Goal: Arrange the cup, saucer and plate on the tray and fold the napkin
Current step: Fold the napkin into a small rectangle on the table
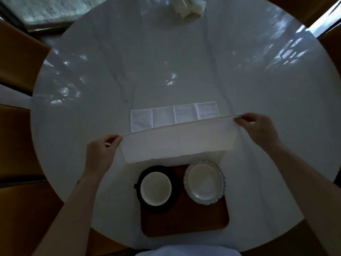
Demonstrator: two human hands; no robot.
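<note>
A white cloth napkin lies on the round marble table, with its near half lifted and curled over. My left hand pinches the raised edge at its left corner, and my right hand pinches the right corner. The far strip of the napkin rests flat, showing square creases. Nearer to me is a brown wooden tray. On the tray's left a white cup sits on a black saucer. A pale plate with a patterned scalloped rim sits on the tray's right.
A stack of white tissue or cloth sits at the table's far edge. Brown chairs stand around the table at left and right. A window or pane shows at the top left.
</note>
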